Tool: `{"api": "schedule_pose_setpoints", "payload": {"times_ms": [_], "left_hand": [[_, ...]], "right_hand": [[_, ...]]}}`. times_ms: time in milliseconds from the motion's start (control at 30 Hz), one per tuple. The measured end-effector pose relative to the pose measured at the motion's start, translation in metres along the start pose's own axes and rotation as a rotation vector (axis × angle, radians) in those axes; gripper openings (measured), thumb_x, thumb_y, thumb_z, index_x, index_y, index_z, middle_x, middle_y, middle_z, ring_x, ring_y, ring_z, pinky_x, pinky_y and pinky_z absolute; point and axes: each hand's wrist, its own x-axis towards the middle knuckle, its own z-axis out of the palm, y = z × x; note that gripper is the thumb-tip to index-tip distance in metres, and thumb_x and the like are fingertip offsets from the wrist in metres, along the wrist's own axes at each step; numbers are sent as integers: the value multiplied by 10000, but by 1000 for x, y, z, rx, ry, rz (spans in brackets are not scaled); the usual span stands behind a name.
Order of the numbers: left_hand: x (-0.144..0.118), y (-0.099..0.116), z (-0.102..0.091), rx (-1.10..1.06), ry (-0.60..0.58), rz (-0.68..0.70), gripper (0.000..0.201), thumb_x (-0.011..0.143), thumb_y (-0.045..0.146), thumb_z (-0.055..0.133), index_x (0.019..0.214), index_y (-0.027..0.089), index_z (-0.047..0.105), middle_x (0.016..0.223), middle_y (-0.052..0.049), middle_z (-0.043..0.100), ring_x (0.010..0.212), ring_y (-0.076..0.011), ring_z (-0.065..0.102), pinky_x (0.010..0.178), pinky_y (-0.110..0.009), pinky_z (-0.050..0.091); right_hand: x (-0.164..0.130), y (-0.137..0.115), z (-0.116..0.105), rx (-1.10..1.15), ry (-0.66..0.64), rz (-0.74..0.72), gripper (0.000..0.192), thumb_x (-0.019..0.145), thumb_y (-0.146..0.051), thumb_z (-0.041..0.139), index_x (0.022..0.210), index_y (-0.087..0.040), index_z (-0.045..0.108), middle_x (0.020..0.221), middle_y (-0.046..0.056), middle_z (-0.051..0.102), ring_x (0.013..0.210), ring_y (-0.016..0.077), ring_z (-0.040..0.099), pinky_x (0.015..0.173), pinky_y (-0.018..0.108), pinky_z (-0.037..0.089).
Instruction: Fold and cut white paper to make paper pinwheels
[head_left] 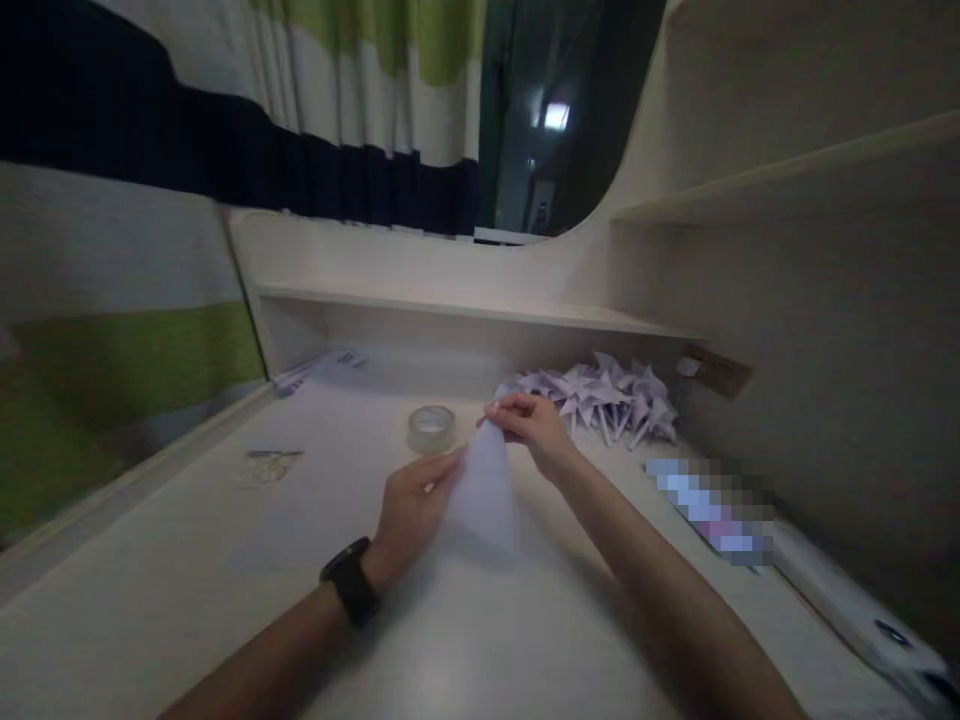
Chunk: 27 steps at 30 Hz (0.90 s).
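A white sheet of paper [484, 500], narrow at its top and wider below, is held up between my two hands above the desk. My left hand [418, 505], with a dark watch on its wrist, pinches the paper's left edge. At the narrow upper end, my right hand [529, 425] grips the paper between thumb and fingers. Just beyond my left hand lies a roll of clear tape [431, 430]. Past my right hand is a heap of folded white paper pinwheels [600, 395]. The paper's lower part is slightly blurred.
White paper sheets [322, 480] lie on the left of the desk [450, 650], with scissors [274, 454] on them. A phone-like object with a blurred-out screen [709, 510] and a long white object [847, 590] lie at right. A low shelf [465, 308] spans the back.
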Motion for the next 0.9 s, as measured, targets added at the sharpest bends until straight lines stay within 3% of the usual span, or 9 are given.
{"api": "schedule_pose_setpoints", "payload": {"times_ms": [300,900], "left_hand": [[0,-1,2,-4,-12,-28,241,894,231,589,1103,262,705,1108,-12,713,991,-180,670,882,-284,511],[-2,2,6,-16,-22,-41,233,884,249,606,1092,245,711,1076,-27,725,961,-184,682,858,-285,520]], "right_hand": [[1,-1,-3,-2,-10,-12,369,514,-419,861,682,-141,686,682,75,730,603,178,671,599,301,552],[2,1,-5,-12,77,-29,357,461,-390,867,625,-132,684,633,78,717,537,162,642,538,285,527]]}}
